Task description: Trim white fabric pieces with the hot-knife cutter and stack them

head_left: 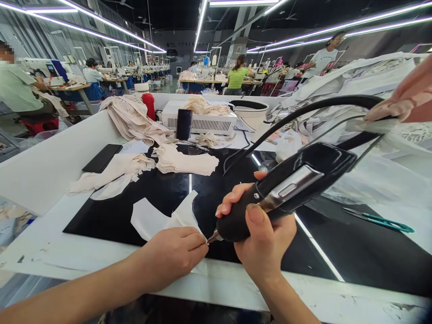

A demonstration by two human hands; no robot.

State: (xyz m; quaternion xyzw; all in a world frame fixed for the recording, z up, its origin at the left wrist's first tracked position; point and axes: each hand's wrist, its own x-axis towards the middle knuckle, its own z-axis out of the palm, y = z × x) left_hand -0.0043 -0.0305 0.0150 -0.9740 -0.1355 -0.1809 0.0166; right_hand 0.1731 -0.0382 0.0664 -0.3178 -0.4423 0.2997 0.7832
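I'm looking at a garment factory floor. Behind the white control box [199,119], rows of sewing stations [205,76] run under ceiling strip lights [101,33]. Cut fabric stacks [184,161] lie just before it.

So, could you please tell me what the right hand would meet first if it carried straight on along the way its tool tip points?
The right hand aims the black tool down-left; its tip nearly touches the left hand's fingertips pinching the white fabric piece. Those come first, though depth is unclear.

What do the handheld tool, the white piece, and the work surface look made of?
Handheld tool: glossy black plastic body, by its sheen, with a brushed-metal-looking inset and metal tip. White piece: thin fabric, limp and folded, possibly nonwoven. Work surface: black, mirror-glossy, probably glass or acrylic; it reflects ceiling lights.
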